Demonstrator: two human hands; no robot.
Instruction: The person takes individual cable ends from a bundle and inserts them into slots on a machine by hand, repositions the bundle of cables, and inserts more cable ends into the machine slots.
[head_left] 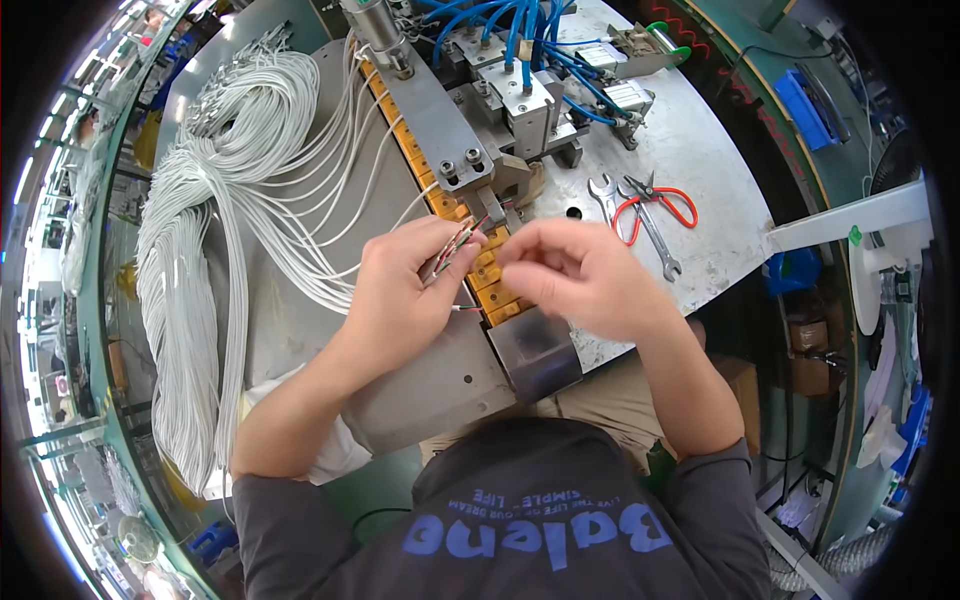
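Head view: left hand (400, 290) grips several wire ends (452, 247); right hand (575, 275) pinching.

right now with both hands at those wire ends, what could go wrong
The left hand pinches several thin stripped wire ends close to the machine head; fingers might get caught there. The loose white cable bundle could snag or tangle when pulled. The right hand hides part of the yellow fixture row, so misplacement is possible.

Grey metal bench (700, 160) carries a pneumatic fixture (520, 95) beyond the hands' grip, a white cable bundle (230, 170) left of it, and wrenches (640, 225) with red-handled snips (660, 205) right of it
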